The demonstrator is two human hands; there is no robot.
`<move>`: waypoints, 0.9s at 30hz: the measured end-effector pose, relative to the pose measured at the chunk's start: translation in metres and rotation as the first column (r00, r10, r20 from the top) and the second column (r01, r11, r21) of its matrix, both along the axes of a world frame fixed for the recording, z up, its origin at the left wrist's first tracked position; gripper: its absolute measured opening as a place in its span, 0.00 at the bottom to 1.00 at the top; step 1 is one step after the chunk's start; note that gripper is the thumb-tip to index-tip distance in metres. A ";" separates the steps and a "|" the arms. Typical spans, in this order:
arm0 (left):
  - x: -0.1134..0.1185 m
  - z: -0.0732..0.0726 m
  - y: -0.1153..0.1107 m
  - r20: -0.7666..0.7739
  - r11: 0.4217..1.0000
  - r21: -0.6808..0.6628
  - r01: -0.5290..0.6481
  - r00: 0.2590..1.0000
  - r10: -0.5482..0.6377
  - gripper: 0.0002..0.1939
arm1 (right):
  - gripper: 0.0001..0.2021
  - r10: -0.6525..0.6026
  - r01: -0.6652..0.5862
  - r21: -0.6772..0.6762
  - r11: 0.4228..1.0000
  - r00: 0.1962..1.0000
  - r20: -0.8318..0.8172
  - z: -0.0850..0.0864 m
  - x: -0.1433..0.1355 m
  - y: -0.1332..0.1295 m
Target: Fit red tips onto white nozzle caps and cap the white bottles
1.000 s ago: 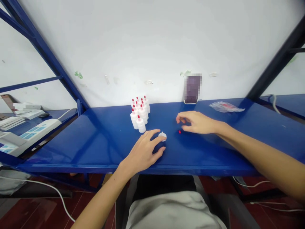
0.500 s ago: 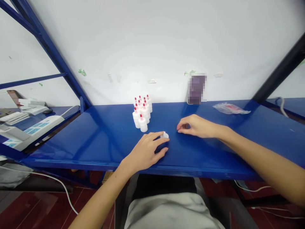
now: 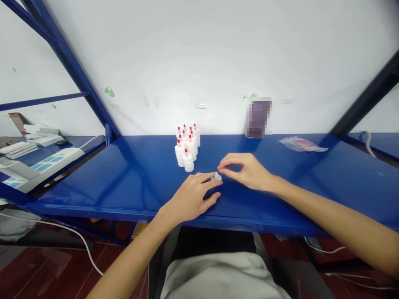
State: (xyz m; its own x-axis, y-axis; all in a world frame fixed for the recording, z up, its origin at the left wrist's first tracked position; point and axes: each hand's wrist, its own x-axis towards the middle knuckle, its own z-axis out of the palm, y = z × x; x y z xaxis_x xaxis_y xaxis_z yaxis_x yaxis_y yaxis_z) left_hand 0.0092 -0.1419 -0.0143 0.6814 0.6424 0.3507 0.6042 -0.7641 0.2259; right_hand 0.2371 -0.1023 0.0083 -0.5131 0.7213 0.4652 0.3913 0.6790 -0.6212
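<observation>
My left hand (image 3: 197, 194) steadies a small white squeeze bottle (image 3: 217, 178) on the blue table, its fingers around and over it. Much of that bottle is hidden behind the fingers; its pale nozzle points up. With thumb and fingertips my right hand (image 3: 241, 169) pinches a tiny red cap (image 3: 218, 169) right at the nozzle's tip. Whether cap and nozzle touch, I cannot tell. Left of the hands stands a group of several white bottles (image 3: 188, 162) with red caps, all upright and close together.
A clear plastic bag (image 3: 302, 144) with something red inside lies at the back right of the blue table (image 3: 149, 182). A blurred-out dark upright panel (image 3: 259, 118) leans on the wall. At the far left are a power strip (image 3: 46, 164) and white boxes (image 3: 43, 137).
My right hand has moved left, bringing the red cap to the bottle's nozzle. The left hand stays at the bottle. The whole view has shifted slightly.
</observation>
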 end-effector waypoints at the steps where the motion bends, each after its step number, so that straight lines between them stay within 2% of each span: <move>1: 0.000 0.000 0.000 0.002 1.000 -0.001 0.003 1.000 -0.003 0.19 | 0.08 0.009 -0.009 0.013 1.000 1.000 0.016 0.000 -0.002 -0.001; 8: 0.000 0.000 0.000 0.009 1.000 -0.003 0.016 1.000 -0.016 0.18 | 0.09 0.049 -0.061 0.111 0.992 0.993 0.108 -0.004 -0.005 0.000; 18: 0.000 -0.001 0.002 0.018 1.000 -0.005 0.019 1.000 -0.019 0.19 | 0.11 0.024 -0.058 0.241 0.969 0.990 0.141 -0.010 -0.005 0.002; 23: 0.000 -0.003 0.002 0.048 0.999 -0.029 0.035 0.998 -0.034 0.18 | 0.09 0.042 -0.067 0.160 0.985 0.987 0.156 -0.009 -0.005 0.000; 27: 0.000 -0.005 0.003 0.148 0.997 -0.057 0.047 0.988 -0.038 0.15 | 0.07 0.035 -0.034 -0.027 0.999 0.997 0.063 -0.009 -0.008 -0.003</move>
State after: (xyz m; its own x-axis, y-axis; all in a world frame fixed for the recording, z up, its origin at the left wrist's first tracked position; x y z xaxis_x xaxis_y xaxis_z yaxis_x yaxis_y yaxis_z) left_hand 0.0089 -0.1386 -0.0195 0.6525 0.6367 0.4110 0.5280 -0.7710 0.3561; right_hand 0.2294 -0.1050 -0.0007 -0.5658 0.7138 0.4126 0.4070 0.6771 -0.6131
